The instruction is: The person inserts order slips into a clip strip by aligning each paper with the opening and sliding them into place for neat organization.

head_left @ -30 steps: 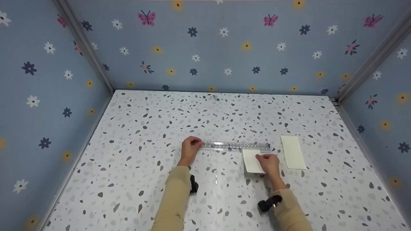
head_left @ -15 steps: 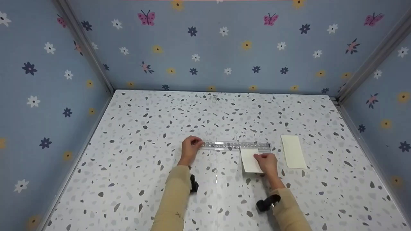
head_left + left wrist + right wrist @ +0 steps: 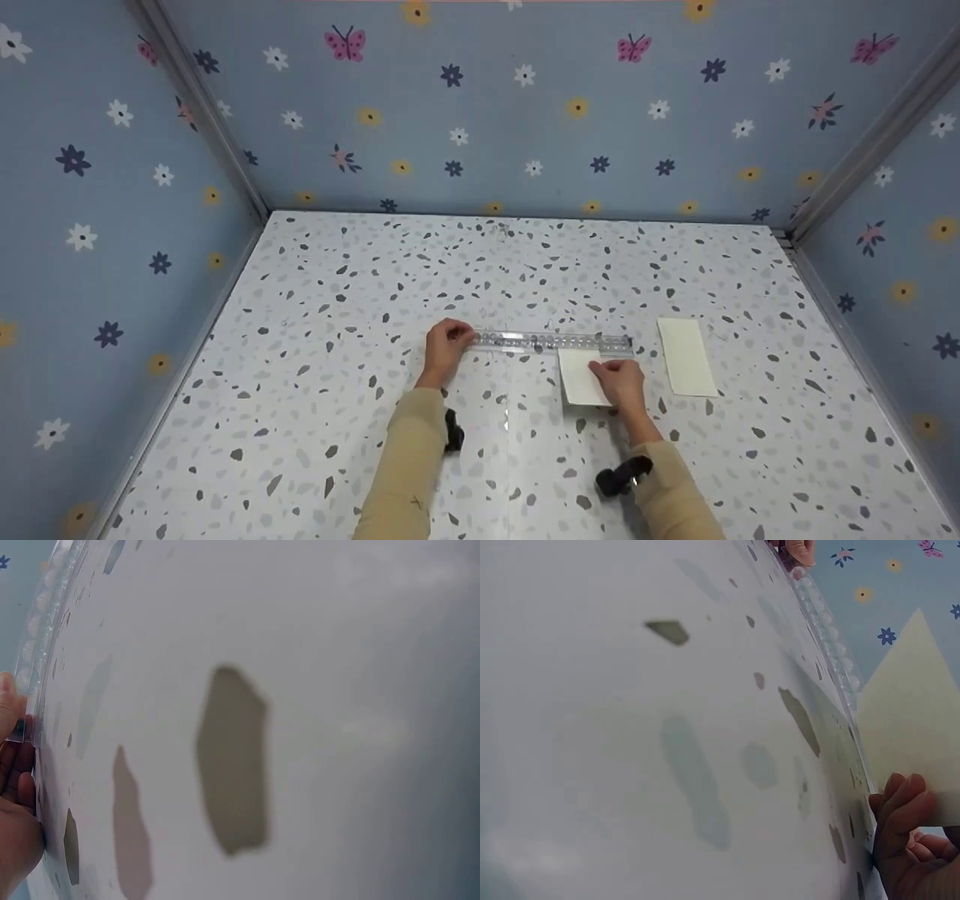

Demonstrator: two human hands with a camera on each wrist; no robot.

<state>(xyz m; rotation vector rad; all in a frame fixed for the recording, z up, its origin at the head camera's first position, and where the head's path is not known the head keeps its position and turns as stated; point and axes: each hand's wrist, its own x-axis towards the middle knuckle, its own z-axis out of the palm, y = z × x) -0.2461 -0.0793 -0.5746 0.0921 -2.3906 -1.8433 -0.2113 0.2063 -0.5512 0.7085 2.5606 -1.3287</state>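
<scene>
A long, clear plastic strip (image 3: 517,340) with rows of round bubble-like shapes lies crosswise on the speckled table. My left hand (image 3: 444,352) pinches its left end; the left wrist view shows thumb and fingers at that end of the strip (image 3: 34,637). In my right hand (image 3: 625,382) is a cream rectangular piece of paper (image 3: 579,379), pinched by its right side. The paper's far edge overlaps the strip's near edge right of the middle. In the right wrist view the paper (image 3: 907,712) stands tilted up, with fingers curled at its lower part.
A second cream paper rectangle (image 3: 686,356) lies flat to the right of the strip's end. Blue flower-patterned walls (image 3: 525,112) close off the back and both sides of the table (image 3: 375,262). Black camera mounts sit on both wrists.
My right hand has slid a little to the left, carrying the paper along the strip's near edge. The left hand, the strip and the second paper stay in place.
</scene>
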